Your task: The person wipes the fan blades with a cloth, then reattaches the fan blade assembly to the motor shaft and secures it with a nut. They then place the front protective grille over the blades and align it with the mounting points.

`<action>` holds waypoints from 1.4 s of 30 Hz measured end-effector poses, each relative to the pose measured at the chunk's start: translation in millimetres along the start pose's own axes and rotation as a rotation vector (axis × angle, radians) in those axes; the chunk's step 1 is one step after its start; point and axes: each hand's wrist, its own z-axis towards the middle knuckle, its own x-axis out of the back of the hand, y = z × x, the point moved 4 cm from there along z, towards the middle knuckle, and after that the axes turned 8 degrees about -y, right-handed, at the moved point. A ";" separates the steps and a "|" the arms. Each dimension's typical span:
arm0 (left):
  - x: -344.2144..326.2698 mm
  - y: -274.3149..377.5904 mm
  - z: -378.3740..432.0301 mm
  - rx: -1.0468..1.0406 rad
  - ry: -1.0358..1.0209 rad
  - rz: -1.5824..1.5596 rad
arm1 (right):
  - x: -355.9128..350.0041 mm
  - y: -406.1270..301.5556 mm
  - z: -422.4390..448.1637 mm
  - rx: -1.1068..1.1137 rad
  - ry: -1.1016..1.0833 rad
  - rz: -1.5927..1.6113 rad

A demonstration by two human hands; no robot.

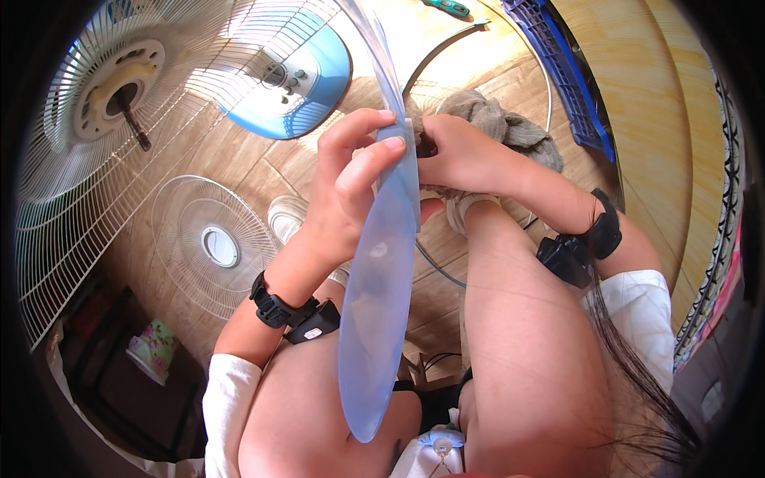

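Observation:
A translucent blue plastic fan blade is held edge-on above my lap. My left hand grips its hub from the left, two fingertips lying on the hub's side. On the hub's other side is my right hand, its fingers closed around part of a grey-brown cloth against the hub; what its fingertips touch is hidden. At the upper left stands a fan's rear wire guard with its metal motor shaft bare. The round front guard lies on the floor to the left of my legs.
Behind the guard is the blue and white fan base with control knobs. A green-handled tool and a cable lie on the floor ahead. A blue plastic crate stands at the right. A floral paper cup is at the lower left.

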 end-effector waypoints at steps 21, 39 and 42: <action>-1.4 -11.0 -10.2 0.211 -0.087 -0.153 | 6.3 -8.1 -8.4 0.015 0.365 -0.078; -3.0 -24.0 -20.8 0.496 -0.260 -0.720 | 18.2 18.8 6.7 0.176 0.355 0.093; -7.3 -12.1 -17.2 0.485 -0.261 -0.625 | 14.9 15.2 -2.0 0.140 0.344 0.218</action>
